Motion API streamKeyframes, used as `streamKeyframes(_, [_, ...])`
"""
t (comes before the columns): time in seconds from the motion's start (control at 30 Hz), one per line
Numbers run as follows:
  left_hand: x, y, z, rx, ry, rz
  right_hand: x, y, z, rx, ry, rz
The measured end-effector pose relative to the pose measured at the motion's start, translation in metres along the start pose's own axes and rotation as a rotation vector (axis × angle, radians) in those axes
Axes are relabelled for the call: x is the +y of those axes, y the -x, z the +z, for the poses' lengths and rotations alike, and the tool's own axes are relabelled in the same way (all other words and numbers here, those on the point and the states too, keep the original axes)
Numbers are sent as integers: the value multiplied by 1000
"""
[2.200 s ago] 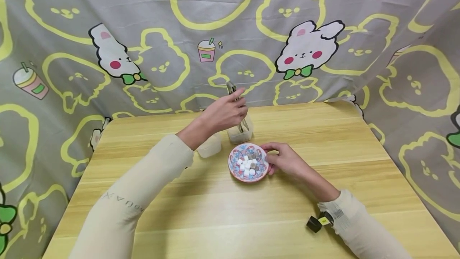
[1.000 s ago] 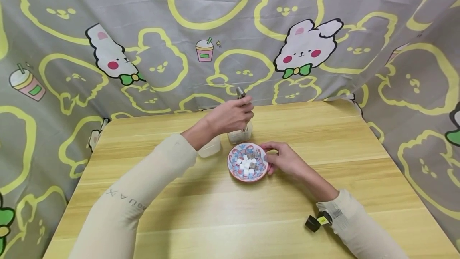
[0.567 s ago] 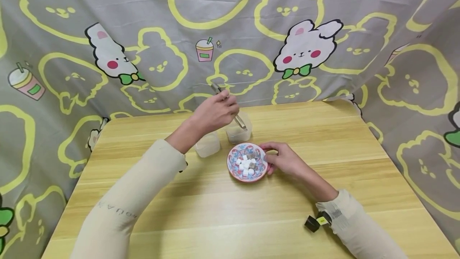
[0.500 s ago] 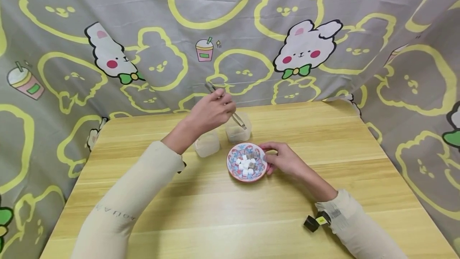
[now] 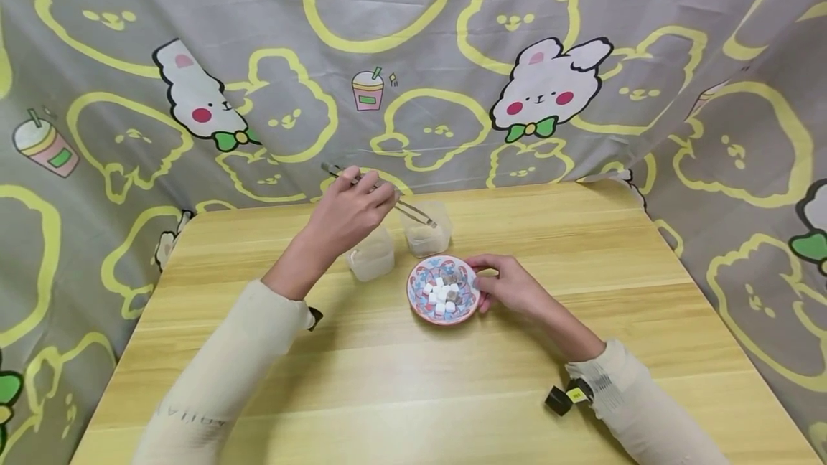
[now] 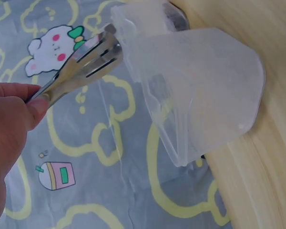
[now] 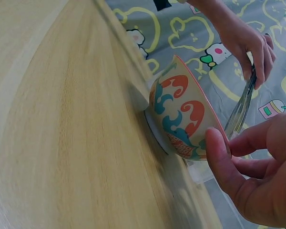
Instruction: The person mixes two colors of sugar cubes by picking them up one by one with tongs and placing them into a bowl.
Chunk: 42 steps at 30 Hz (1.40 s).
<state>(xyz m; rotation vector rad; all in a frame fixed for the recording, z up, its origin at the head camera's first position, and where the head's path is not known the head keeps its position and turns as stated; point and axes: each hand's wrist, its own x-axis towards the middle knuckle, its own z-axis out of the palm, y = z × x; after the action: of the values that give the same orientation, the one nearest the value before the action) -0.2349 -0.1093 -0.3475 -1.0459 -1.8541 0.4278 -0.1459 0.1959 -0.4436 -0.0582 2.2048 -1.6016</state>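
My left hand (image 5: 350, 208) pinches metal tongs (image 5: 413, 215) that lie nearly flat, their tips just over the rim of the right clear plastic cup (image 5: 426, 239). In the left wrist view the tongs (image 6: 88, 59) hold nothing I can see, beside that cup (image 6: 200, 90). A second clear cup (image 5: 372, 261) stands left of it. A patterned bowl (image 5: 421, 281) holds several white and brown cubes (image 5: 443, 296). My right hand (image 5: 504, 284) grips the bowl's right rim; its thumb (image 7: 222, 160) presses on the bowl (image 7: 181, 112).
Everything sits on a light wooden table (image 5: 413, 393). A grey curtain with rabbit prints (image 5: 549, 85) closes in the back and both sides. A small black device (image 5: 561, 400) sits by my right wrist.
My left hand has drawn back to the left, lifting the tongs out of the right cup and laying them flatter. The right hand and the bowl have stayed put.
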Motion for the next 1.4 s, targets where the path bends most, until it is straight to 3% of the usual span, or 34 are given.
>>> streamKeyframes(0.23, [7,10,-17,39,17,-40,0,1,1,4,6,3])
streamKeyframes(0.7, [35,21,-50,16,40,6,-3,0,1,7,21,-3])
streamKeyframes(1.13, [54,26,-57,-22,3,118,-1,1,1,-2,-15,5])
streamKeyframes(1.4, [45,24,-57,0,-47,76,-2,1,1,-1,-3,2])
